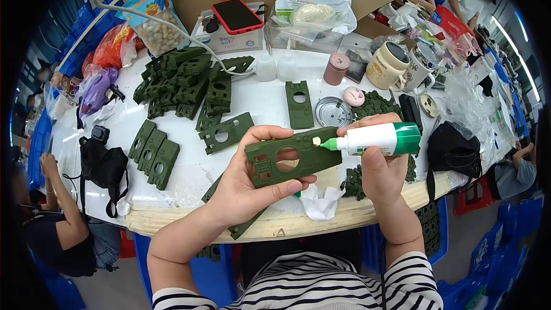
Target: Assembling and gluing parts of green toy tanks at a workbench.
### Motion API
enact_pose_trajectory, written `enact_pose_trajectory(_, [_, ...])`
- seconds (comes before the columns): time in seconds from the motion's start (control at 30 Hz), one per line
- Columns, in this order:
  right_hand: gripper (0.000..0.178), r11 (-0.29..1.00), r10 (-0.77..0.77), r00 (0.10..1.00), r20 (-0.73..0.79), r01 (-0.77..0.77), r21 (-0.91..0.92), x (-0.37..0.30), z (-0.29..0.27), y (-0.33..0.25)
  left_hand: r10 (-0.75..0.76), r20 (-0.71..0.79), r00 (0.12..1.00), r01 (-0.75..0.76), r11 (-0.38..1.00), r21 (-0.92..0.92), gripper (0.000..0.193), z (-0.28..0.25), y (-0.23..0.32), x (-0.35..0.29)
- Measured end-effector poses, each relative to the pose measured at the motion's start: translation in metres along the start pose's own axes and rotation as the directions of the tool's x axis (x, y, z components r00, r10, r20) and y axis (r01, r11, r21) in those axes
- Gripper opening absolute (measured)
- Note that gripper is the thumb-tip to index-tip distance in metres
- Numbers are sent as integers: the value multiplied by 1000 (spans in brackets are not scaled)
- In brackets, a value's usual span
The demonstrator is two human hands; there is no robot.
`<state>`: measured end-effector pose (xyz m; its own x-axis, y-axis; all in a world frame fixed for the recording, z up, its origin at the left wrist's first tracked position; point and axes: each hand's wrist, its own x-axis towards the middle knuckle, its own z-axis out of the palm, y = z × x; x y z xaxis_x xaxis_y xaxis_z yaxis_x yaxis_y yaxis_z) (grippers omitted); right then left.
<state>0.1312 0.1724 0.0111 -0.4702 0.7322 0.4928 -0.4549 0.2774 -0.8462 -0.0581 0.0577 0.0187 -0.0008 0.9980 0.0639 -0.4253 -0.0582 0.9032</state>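
Sitting at the white worktable, you are working just above its near wooden edge, with both hands raised over it. Spreading across the far left of the table is a big heap of dark green plastic plates, and nearer to you three more such plates are lying side by side. Beyond your hands a single green plate is lying flat beside a round clear lid, and a red phone is resting on a small box further back.

Your left hand is gripping the green plate with a round hole, thumb curled over its top edge and fingers pressed along its underside, holding it slightly tilted above the table edge. Your right hand is clamping a white glue bottle with a green cap end, fingers wrapped over it and thumb beneath. The bottle's green nozzle is touching the plate's upper right corner. A crumpled white tissue is lying just below the plate.
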Motion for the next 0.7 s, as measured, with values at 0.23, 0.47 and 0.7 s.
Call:
enact_pose_trajectory(0.23, [33, 999, -34, 999, 40, 35, -32, 2, 3, -4, -14, 12, 1000, 15, 1000, -15, 60, 0, 1, 1])
enact_pose_trajectory(0.47, [31, 981, -147, 988, 50, 152, -118, 3, -1, 2, 5, 66, 998, -3, 1000, -25, 57, -2, -2, 1])
enact_pose_trajectory(0.7, [30, 999, -33, 999, 33, 33, 3, 4, 3, -5, 9, 63, 998, -8, 1000, -16, 56, -2, -3, 0])
